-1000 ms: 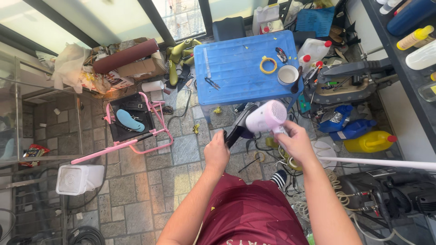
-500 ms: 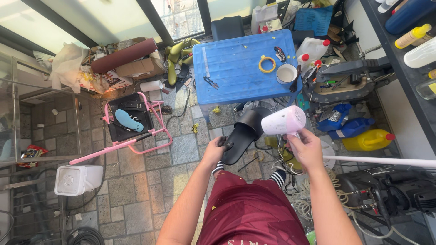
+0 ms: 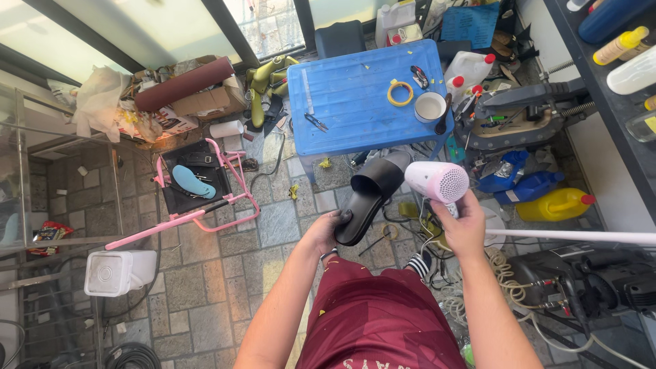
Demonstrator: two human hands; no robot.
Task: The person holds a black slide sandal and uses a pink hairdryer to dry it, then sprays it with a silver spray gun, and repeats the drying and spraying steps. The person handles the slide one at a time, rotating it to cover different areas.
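My left hand (image 3: 326, 231) grips the heel end of a black slide sandal (image 3: 370, 193), held upright over my lap with its strap end up. My right hand (image 3: 467, 225) holds a pink-and-white hair dryer (image 3: 437, 181) by its handle. The dryer's nozzle points left at the strap end of the sandal, almost touching it. Both are held in front of the blue plastic table (image 3: 348, 102), above the stone-tiled floor. I am seated, with dark red shorts showing at the bottom.
On the blue table lie a yellow tape ring (image 3: 400, 93), a white cup (image 3: 430, 106) and scissors (image 3: 315, 122). A pink frame stand (image 3: 198, 198) holds a blue insole to the left. Jugs, a yellow bottle (image 3: 555, 203), tools and cables crowd the right.
The sandal has been turned and lifted so its strap end faces the dryer. The dryer has shifted right and slightly down, and both hands sit lower in view.
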